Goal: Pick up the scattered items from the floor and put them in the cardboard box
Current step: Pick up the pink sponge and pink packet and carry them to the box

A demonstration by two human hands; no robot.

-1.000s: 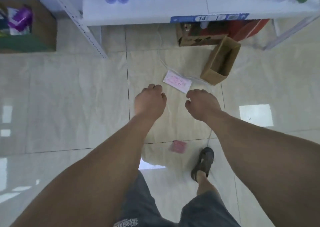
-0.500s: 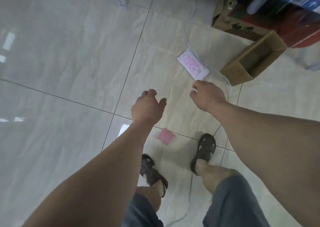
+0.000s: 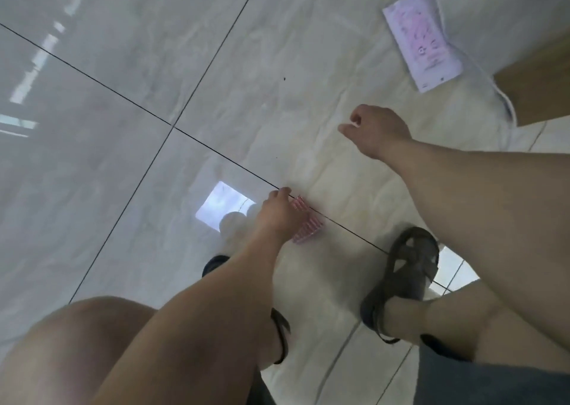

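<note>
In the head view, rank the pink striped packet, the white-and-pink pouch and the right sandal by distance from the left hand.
1. Pink striped packet: at the left hand, on the floor.
2. Right sandal: lower right.
3. White-and-pink pouch: upper right, by the cardboard box.

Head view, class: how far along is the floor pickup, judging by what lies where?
Done: nothing shows as boxed; only a corner of the box is in view. In hand: the left hand reaches down onto the pink packet on the floor. Left: the white packet still lies near the box; the right hand holds nothing.
</note>
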